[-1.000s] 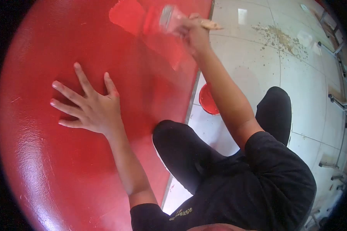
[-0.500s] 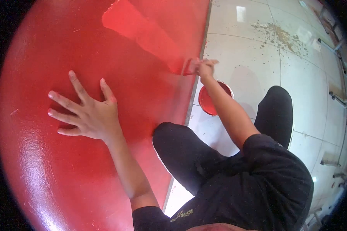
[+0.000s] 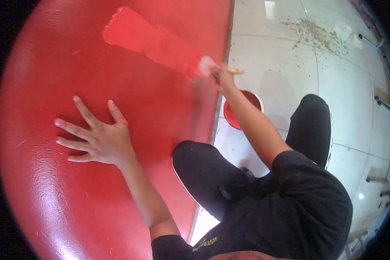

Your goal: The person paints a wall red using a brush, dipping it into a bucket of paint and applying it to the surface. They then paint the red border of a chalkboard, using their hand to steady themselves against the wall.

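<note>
My left hand (image 3: 100, 138) lies flat with fingers spread on the glossy red surface (image 3: 108, 203). Near that surface's right edge, my right hand (image 3: 224, 79) is closed around a paintbrush (image 3: 235, 70), its wooden handle end pointing right. The brush head is blurred and meets the lower end of a brighter red band of paint (image 3: 151, 39), which runs up and to the left. Below my right forearm a round bucket (image 3: 232, 113) with red paint inside stands on the tiles, partly hidden by the arm.
Pale floor tiles (image 3: 264, 56) extend to the right, with a brown speckled stain (image 3: 320, 37) near the top. My black-clad knees (image 3: 203, 169) flank the bucket. Metal legs or frames (image 3: 382, 104) line the far right.
My right hand and the brush have shifted slightly up and left against the red surface's edge. The left hand stays on the surface; the whole view has tilted a little.
</note>
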The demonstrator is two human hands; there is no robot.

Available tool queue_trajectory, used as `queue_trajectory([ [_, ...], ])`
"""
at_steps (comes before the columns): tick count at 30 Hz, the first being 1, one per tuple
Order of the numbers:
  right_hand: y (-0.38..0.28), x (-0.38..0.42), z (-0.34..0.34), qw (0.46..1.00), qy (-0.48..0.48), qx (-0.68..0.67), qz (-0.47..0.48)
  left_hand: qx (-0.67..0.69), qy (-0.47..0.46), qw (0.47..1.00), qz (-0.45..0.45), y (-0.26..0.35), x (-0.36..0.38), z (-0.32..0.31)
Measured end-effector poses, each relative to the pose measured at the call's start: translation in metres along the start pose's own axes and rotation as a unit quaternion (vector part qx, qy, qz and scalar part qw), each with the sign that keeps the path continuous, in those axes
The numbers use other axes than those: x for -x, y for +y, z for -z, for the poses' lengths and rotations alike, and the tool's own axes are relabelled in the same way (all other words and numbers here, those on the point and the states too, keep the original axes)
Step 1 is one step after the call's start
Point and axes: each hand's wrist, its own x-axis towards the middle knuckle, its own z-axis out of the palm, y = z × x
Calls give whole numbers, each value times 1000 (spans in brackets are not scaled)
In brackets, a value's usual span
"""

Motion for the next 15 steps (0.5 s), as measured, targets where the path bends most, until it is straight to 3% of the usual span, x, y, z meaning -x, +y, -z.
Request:
queue_trajectory([
  [1, 3, 2, 13, 994, 62, 63, 59, 6, -11, 1000, -2, -1, -1, 1],
  [3, -3, 9, 21, 974, 161, 146, 70, 11, -17, 1000, 6, -1, -2, 2],
  [6, -9, 10, -1, 964, 183, 174, 85, 14, -25, 999, 17, -1, -3, 4],
  [8, -11, -4, -36, 963, 120, 188, 153, 25, -34, 999, 16, -2, -4, 7],
  [10, -52, 24, -147, 944, -51, 182, 270, 41, -44, 998, 31, -7, -4, 5],
  [11, -80, 53, -206, 973, -76, 99, 195, 59, -50, 997, 29, -6, -5, 5],
  [14, -143, 87, -322, 914, -321, 68, 240, 57, -77, 995, 29, -10, -4, 6],
  [15, -158, 96, -347, 912, -326, 71, 239, 58, -76, 995, 26, -10, -4, 4],
])
